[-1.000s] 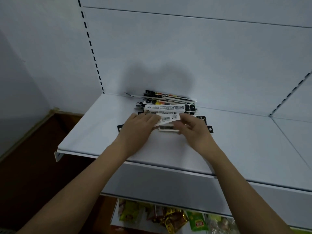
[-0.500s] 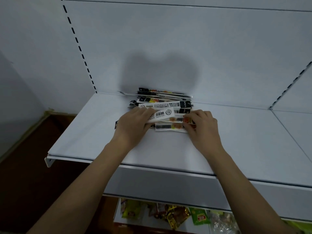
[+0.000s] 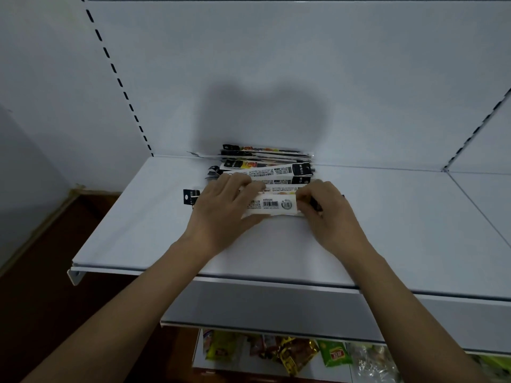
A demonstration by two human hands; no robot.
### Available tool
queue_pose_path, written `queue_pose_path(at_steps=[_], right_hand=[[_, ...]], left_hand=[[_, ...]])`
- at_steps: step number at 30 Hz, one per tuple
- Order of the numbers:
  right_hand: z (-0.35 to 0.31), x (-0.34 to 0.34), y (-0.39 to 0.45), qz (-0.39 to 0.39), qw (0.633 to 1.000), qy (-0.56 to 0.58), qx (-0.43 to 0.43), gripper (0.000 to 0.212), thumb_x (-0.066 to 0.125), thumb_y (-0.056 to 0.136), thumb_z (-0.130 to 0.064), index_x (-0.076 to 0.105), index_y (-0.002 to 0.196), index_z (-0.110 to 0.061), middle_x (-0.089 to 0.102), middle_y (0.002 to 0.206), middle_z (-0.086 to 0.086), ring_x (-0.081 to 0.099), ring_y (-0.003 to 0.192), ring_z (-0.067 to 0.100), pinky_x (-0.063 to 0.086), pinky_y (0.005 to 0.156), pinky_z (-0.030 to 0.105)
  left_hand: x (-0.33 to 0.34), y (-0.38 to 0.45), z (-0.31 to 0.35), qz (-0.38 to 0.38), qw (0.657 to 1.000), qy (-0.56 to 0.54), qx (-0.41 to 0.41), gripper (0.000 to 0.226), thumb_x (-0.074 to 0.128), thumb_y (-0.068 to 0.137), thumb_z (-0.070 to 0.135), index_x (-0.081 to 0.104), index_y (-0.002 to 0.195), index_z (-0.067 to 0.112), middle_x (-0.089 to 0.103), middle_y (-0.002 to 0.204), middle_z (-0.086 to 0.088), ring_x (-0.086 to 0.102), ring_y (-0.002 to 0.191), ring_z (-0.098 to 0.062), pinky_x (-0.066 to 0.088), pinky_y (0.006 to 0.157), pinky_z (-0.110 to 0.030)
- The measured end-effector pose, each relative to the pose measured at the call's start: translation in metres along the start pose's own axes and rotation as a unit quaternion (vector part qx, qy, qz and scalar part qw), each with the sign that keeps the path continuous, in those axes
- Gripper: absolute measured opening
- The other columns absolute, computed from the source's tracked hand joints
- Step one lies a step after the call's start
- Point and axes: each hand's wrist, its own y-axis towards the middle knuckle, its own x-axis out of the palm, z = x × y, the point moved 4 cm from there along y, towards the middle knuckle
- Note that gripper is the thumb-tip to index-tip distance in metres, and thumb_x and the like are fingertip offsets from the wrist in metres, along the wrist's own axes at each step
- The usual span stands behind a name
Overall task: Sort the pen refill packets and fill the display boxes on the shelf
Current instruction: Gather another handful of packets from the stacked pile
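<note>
A loose pile of pen refill packets (image 3: 265, 164) lies at the back of the white shelf (image 3: 138, 230), reaching to the back panel. In front of the pile a small stack of white packets (image 3: 272, 204) with a barcode facing up lies flat. My left hand (image 3: 224, 214) covers its left end with fingers bent over it. My right hand (image 3: 329, 214) pinches its right end. One black packet end (image 3: 190, 196) sticks out left of my left hand. No display box is in view.
The shelf stretches wide to the right, meeting another shelf section (image 3: 481, 194) at a seam. A lower shelf (image 3: 276, 352) holds bright snack packets. A perforated upright (image 3: 116, 76) runs up the back panel at left. Dark floor (image 3: 41, 272) lies left below.
Both hands have drawn the front packets together into a neater stack with the barcode packet on top. The view has shifted slightly closer and to the left.
</note>
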Motion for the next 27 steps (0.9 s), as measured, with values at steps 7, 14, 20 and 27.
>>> queue_pose_path(at_steps=[7,14,20,27], right_hand=[[-0.007,-0.002,0.001,-0.037,0.973,0.187,0.13,0.018,0.06,0.097,-0.013,0.066,0.1,-0.03,0.068,0.1,-0.015,0.063,0.098,0.006,0.05,0.082,0.018],[0.019,-0.019,-0.003,0.076,0.988,-0.004,0.134,0.024,0.053,0.092,-0.007,0.067,0.109,-0.016,0.055,0.098,-0.021,0.049,0.099,0.011,0.039,0.083,0.017],[0.02,-0.006,-0.003,-0.001,0.991,-0.12,0.059,0.029,0.058,0.077,-0.02,0.072,0.102,-0.019,0.063,0.101,-0.004,0.05,0.098,0.019,0.038,0.081,0.035],[0.021,-0.002,-0.005,-0.008,0.989,-0.136,0.047,0.016,0.061,0.08,-0.024,0.068,0.095,-0.022,0.059,0.093,-0.008,0.044,0.095,0.015,0.025,0.078,0.029]], left_hand=[[0.009,-0.001,-0.003,-0.104,0.995,0.009,-0.007,0.029,0.05,0.085,0.031,0.067,0.103,0.015,0.07,0.091,-0.003,0.06,0.085,-0.029,0.042,0.075,-0.037],[-0.005,-0.009,-0.033,-0.072,0.947,-0.073,-0.305,0.041,0.063,0.077,-0.007,0.058,0.116,0.005,0.061,0.096,-0.015,0.058,0.079,-0.034,0.05,0.061,-0.044],[-0.01,-0.006,-0.016,-0.092,0.97,-0.048,-0.219,0.038,0.074,0.069,-0.003,0.066,0.103,0.011,0.068,0.074,-0.006,0.061,0.058,-0.029,0.037,0.052,-0.024],[-0.011,-0.003,-0.008,-0.066,0.988,-0.037,-0.138,0.038,0.078,0.066,-0.003,0.071,0.101,0.01,0.071,0.079,-0.004,0.064,0.058,-0.027,0.044,0.049,-0.025]])
